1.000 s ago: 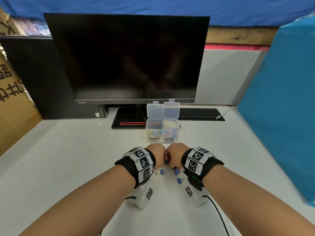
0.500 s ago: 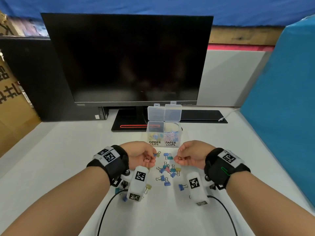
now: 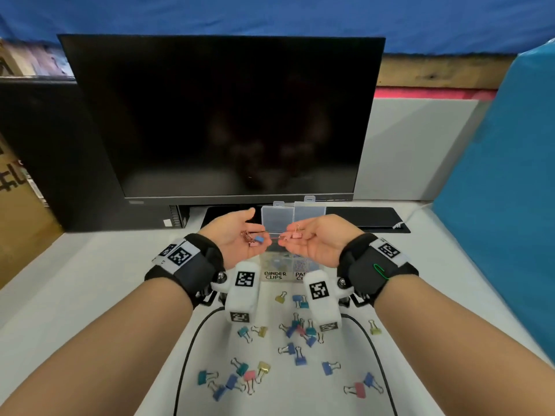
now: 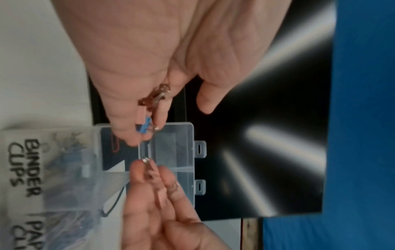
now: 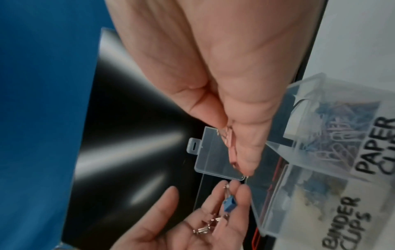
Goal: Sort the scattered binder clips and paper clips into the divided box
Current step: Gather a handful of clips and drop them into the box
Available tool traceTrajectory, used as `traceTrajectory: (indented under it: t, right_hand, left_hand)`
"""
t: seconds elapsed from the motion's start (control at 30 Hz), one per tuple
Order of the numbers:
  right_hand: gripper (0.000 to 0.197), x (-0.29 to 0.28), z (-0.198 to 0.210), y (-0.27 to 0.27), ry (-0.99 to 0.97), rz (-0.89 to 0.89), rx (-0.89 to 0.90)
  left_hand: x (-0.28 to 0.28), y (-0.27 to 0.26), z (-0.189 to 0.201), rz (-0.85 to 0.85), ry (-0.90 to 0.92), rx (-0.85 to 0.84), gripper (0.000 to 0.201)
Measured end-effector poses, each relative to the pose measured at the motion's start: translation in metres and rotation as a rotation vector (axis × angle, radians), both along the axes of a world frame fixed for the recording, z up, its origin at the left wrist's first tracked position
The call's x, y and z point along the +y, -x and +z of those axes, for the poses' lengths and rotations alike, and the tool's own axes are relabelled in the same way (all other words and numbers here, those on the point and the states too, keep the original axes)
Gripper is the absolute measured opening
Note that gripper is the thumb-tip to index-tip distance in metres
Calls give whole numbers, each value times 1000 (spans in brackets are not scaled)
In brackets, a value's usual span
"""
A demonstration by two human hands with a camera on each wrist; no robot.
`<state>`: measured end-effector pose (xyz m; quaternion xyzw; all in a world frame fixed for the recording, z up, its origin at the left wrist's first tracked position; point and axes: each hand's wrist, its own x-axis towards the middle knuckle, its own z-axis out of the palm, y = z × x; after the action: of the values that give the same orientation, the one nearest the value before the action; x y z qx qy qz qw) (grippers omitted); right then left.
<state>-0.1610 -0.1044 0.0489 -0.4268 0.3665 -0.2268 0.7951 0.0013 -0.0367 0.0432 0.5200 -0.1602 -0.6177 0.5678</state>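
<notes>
Both my hands are raised palm-up, side by side, over the clear divided box (image 3: 277,276), fingertips nearly meeting above its open compartments.

My left hand (image 3: 237,237) is cupped, fingers loosely curved and only slightly apart, thumb extended away from them. In the palm lie a blue binder clip (image 3: 259,239), a pink binder clip (image 3: 253,244) and a rose-gold binder clip (image 3: 245,234). In the left wrist view the blue clip sits between my fingertips; whether it is pinched or merely resting there I cannot tell.

My right hand (image 3: 315,240) is likewise cupped, fingers close together and gently curled. A pink binder clip with gold wire handles (image 3: 296,234) rests on the fingers. The right wrist view shows wire loops at the fingertips, too blurred to identify further.

The box stands on the white table (image 3: 90,280) before the dark monitor (image 3: 222,115), both hinged lids (image 3: 292,216) open and upright. Its near face carries the labels "BINDER CLIPS" on the left and "PAPER CLIPS" on the right. The right wrist view shows pastel paper clips (image 5: 335,125) in the compartment so labelled; contents of the other are blurred.

Scattered binder clips (image 3: 295,334), in blue, teal, yellow and pink, lie on the table below my wrists. A green paper clip (image 3: 380,271) is hooked on my right wrist strap.
</notes>
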Motion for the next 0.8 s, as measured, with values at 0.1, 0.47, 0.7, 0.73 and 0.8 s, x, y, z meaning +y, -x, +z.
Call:
traceTrajectory:
  t: [0.1,0.47,0.7,0.73,0.8]
  right_hand:
    - [38,-6,0,-9,65,30,121]
    - [22,-1,7,34,372,168,393]
    - [36,35,-10,97,696,613,1019]
    - [47,44,-15,106,697,670,1075]
    - [68,62,-25,123,672,720,1120]
  left_hand:
    - [-10,-9,-3,-56,-23,43,70]
    - [-7,2,3,-120,-17,-27,76]
    - [42,22,13,-396,-27,-881,24]
    - [54,23,12,-535,-91,-1100,24]
    - [79,22,2,-779,-257,-1345,47]
